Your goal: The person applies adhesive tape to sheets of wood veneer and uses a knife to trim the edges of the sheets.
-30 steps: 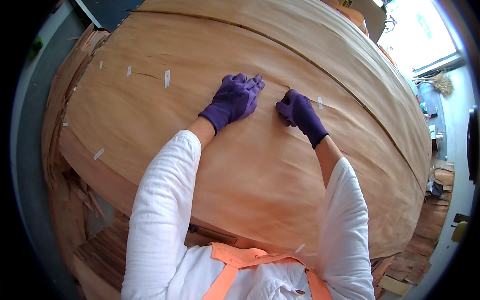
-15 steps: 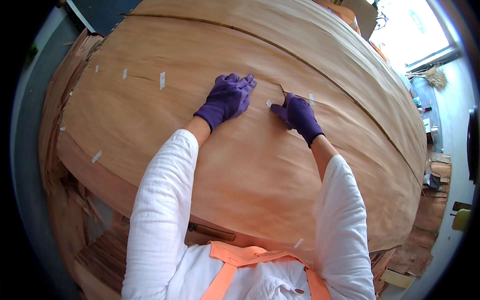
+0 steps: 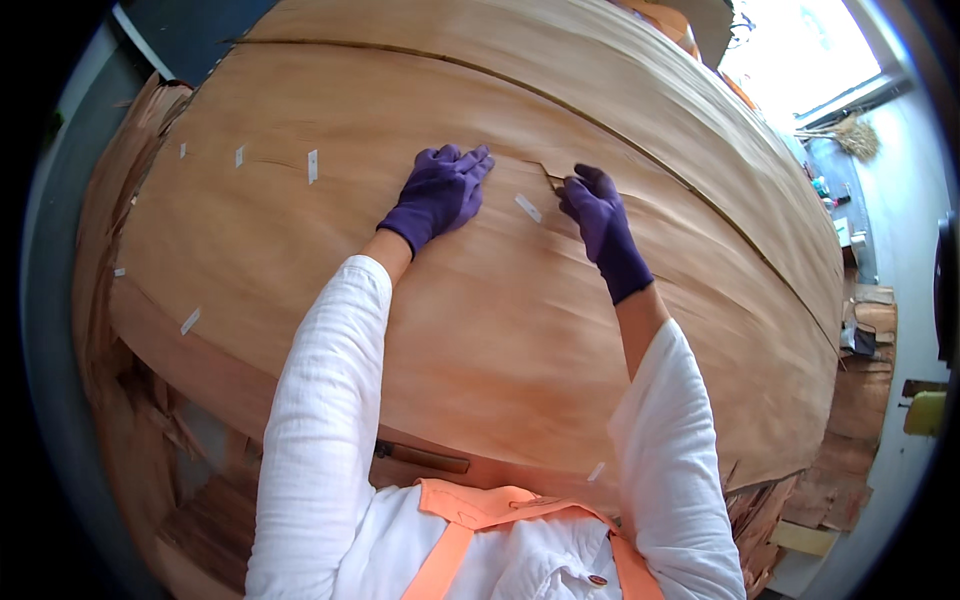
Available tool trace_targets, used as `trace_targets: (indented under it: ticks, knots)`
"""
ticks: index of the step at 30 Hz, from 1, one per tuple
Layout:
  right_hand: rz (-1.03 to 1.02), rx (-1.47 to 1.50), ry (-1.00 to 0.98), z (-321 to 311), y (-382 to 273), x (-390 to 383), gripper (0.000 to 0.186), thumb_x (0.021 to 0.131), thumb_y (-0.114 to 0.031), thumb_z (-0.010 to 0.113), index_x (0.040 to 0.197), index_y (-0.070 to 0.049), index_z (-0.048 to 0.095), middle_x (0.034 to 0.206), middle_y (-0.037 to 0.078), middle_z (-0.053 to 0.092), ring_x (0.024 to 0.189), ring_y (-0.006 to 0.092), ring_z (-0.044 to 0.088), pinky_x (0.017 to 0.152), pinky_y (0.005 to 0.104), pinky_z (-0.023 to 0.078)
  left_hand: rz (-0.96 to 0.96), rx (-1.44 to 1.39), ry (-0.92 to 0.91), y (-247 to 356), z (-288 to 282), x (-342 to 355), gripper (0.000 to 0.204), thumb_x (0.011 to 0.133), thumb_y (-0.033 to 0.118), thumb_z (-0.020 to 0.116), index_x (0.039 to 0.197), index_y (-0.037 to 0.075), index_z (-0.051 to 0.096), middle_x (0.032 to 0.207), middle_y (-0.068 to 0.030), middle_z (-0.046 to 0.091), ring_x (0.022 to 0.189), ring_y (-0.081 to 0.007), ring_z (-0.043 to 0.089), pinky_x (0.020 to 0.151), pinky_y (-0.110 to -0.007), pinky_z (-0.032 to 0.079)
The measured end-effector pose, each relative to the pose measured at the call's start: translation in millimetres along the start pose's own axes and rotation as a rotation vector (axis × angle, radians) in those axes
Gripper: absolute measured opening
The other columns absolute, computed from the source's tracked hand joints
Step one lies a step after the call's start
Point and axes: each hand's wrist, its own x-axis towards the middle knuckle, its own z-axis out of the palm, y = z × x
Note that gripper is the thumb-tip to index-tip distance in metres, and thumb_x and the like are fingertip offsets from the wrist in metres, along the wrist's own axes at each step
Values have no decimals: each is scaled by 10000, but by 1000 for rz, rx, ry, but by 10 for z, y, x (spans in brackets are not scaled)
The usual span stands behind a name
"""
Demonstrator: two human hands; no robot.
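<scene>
A large sheet of tan wood veneer (image 3: 440,340) lies spread under both hands. My left hand (image 3: 437,192), in a purple glove, rests on it with the fingers stretched out, holding nothing. To its right, my gloved right hand (image 3: 600,222) is at a dark-edged slit (image 3: 549,176) in the sheet. Its thumb and forefinger are closed at the slit's edge; whatever they grip is too small to make out. Between the hands a short strip of white tape (image 3: 528,207) sticks to the veneer, just below the slit.
More tape pieces (image 3: 312,167) dot the sheet's left side. A long dark seam (image 3: 560,100) crosses the far part. Ragged veneer scraps (image 3: 95,300) hang along the left edge. A dark-handled tool (image 3: 425,458) lies at the near edge. A straw broom (image 3: 855,138) is at the far right.
My right hand has turned and its fingers have lifted, uncovering more of the white tape below the slit. My left hand stays flat on the veneer. The whole view has shifted slightly.
</scene>
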Motion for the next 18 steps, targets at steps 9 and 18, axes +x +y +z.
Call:
trace_targets:
  ticks: [9, 18]
  knots:
    - [-297, -663, 84, -834, 110, -2362, 255, 856, -84, 578, 1101, -20, 556, 918, 102, 640, 791, 155, 616, 696, 283, 497, 95, 151, 32, -334, -3, 22, 460, 798, 103, 508, 1256, 58, 512, 1292, -133, 507, 1117, -303, 524, 925, -400, 429]
    - [-328, -740, 102, -995, 611, -3451, 218, 856, -90, 572, 1064, -25, 584, 891, 151, 651, 771, 270, 655, 681, 326, 510, 18, 339, 233, -466, -810, -907, 349, 834, 176, 590, 1163, 60, 584, 1208, -169, 557, 1073, -315, 556, 934, -402, 429]
